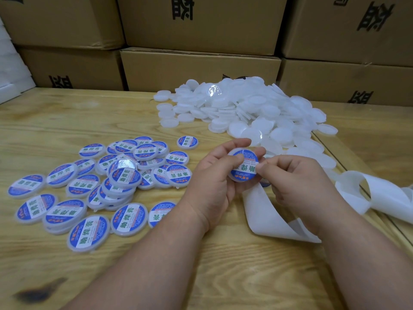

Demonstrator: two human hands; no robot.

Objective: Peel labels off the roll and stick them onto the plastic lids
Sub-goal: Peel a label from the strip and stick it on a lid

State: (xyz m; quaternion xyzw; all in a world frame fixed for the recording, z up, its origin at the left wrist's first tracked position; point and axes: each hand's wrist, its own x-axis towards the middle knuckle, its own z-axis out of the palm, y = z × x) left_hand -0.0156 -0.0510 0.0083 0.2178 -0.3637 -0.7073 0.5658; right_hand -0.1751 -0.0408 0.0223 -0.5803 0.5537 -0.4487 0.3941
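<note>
Two hands are sharing one lid (243,166) above the wooden table (67,117): left hand (214,175) is gripping its rim, right hand (297,177) is pinching its edge. Roughly thirty labelled lids (93,186) are lying left; blank lids (245,110), too many to count, are heaping behind. One backing strip (266,211) is trailing beneath.

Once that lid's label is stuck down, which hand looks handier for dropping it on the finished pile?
Probably the left hand: it grips the lid, and the labelled pile lies on its side.
</note>
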